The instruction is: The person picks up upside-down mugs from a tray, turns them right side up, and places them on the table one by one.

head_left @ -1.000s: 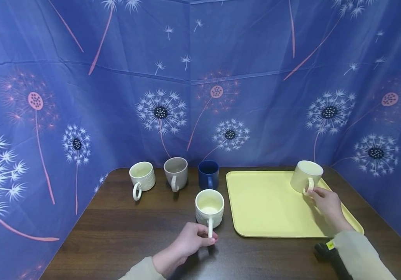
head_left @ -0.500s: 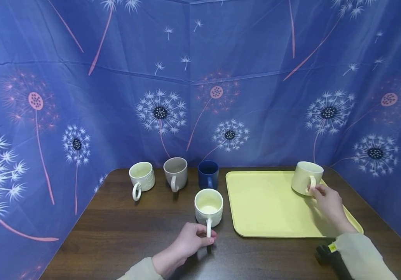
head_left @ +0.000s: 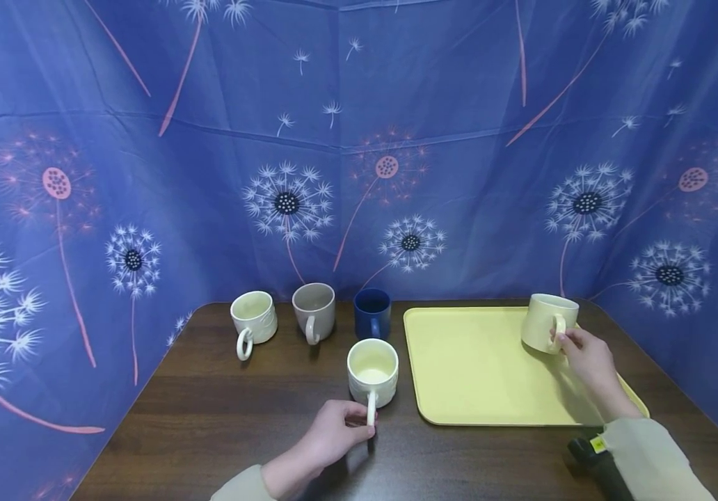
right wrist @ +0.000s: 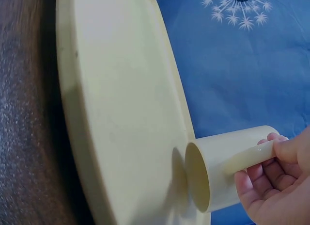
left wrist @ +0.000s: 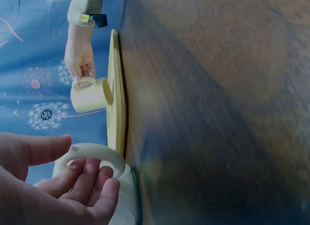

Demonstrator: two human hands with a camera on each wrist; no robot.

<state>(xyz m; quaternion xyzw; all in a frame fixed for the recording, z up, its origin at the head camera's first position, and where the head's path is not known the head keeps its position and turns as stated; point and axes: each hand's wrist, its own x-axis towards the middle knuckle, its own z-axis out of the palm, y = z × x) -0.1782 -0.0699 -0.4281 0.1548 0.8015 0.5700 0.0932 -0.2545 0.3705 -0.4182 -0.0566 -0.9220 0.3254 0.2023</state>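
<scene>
By the handle, my right hand [head_left: 589, 362] grips a cream mug [head_left: 537, 324] turned upside down over the right part of the yellow tray [head_left: 459, 369]. In the right wrist view its mouth faces the tray closely; whether the rim touches cannot be told. My left hand [head_left: 334, 433] is at the handle of a white mug [head_left: 373, 379] that stands upright on the table. The left wrist view has the thumb apart from the loosely bent fingers [left wrist: 82, 186], which lie at the handle loop.
Along the back of the table [head_left: 221, 403] stand a white mug [head_left: 259, 321], a grey mug [head_left: 321, 314] and a blue mug [head_left: 370, 312], all upright. Behind them hangs a blue cloth [head_left: 484, 209] with dandelion prints.
The cream mug and my right hand have come slightly down and nearer. My left hand has slid a little leftward, its fingers reaching less far past the handle.
</scene>
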